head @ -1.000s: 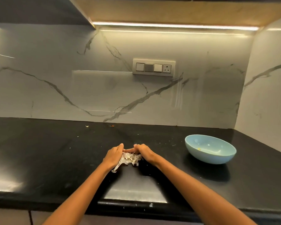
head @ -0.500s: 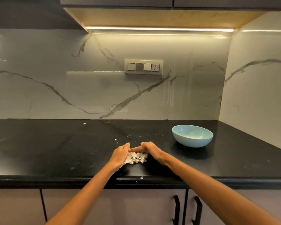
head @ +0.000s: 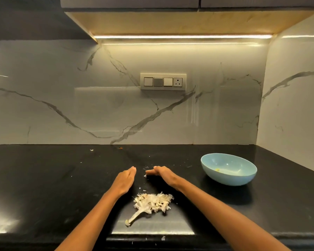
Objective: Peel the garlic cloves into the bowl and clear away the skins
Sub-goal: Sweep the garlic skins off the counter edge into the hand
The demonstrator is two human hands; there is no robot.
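While my left hand (head: 124, 180) stands edge-down with a flat, empty grip, the garlic skins (head: 152, 201) lie heaped on the bench (head: 43, 187), my right hand (head: 164, 175) sweeps flat, and the bowl (head: 228, 169) waits beyond.
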